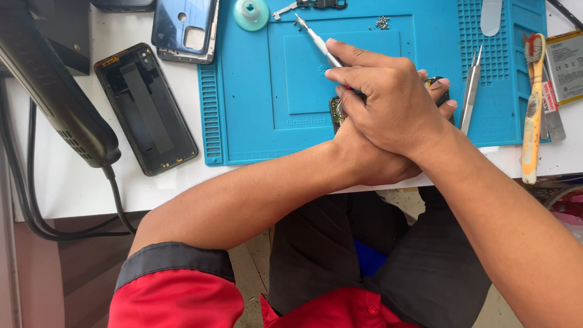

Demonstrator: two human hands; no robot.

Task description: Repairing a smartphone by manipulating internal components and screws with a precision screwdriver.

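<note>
1. At the far left of the frame a black hot-air tool (pixel 57 91) lies on the white table (pixel 73 182), its cable trailing down.
2. Just right of it an open black phone frame (pixel 146 109) lies flat; a blue back cover (pixel 185 27) sits at the upper left, above it.
3. The blue work mat (pixel 255 91) fills the upper middle.
4. The left hand (pixel 370 161) lies under the right one at centre, its fingers pressing a small circuit board (pixel 337 114) onto the mat; the board is mostly hidden.
5. The right hand (pixel 388 97) crosses over it, fingers closed around a slim screwdriver (pixel 316 39) that slants to the upper left.
6. Right of the hands lie tweezers (pixel 470 91), then a worn toothbrush (pixel 533 109) at the mat's edge.
</note>
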